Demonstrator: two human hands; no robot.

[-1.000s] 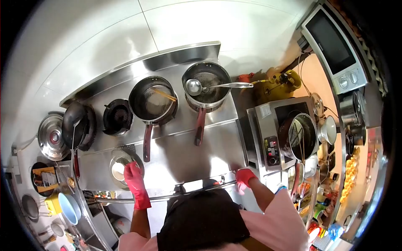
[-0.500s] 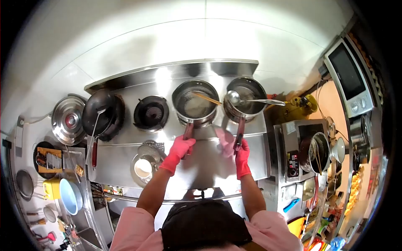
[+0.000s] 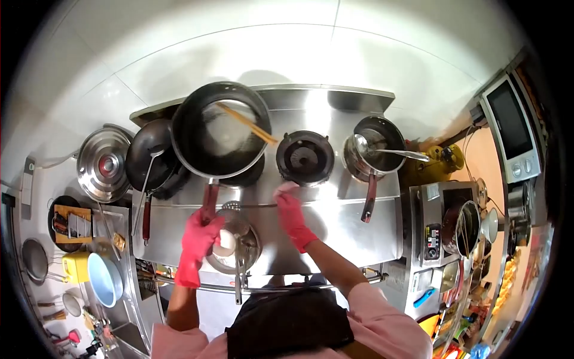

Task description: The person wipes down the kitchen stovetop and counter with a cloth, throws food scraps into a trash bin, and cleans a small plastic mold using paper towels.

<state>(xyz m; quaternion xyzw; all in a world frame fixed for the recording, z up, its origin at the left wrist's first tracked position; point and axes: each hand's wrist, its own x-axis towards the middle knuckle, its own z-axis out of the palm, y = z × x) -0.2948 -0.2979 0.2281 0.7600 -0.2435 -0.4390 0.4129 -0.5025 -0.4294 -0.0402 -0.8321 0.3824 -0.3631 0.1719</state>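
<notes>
My left hand (image 3: 200,242), in a pink rubber glove, grips the dark red handle of a saucepan (image 3: 221,170). Raised toward the camera, the saucepan hangs above a partly hidden burner and holds cloudy liquid. A pair of wooden chopsticks (image 3: 246,122) rests in it, sticking out over the rim. My right hand (image 3: 292,215), also gloved in pink, is in front of the bare middle burner (image 3: 305,157). Its slightly blurred fingers look stretched out, with nothing visible in them. On the right, a second saucepan (image 3: 376,143) stands with a ladle (image 3: 394,152) across it.
A wok (image 3: 149,155) with a long-handled utensil is on the left, beside a steel lid (image 3: 104,164). Near my left hand lies a steel bowl (image 3: 254,254) with strainers. To the right are an electric cooker with a dark pot (image 3: 457,230) and a microwave (image 3: 508,125).
My left hand has lifted the saucepan with the chopsticks off the middle burner and carried it left. My right hand has let go of the other saucepan's handle and moved left.
</notes>
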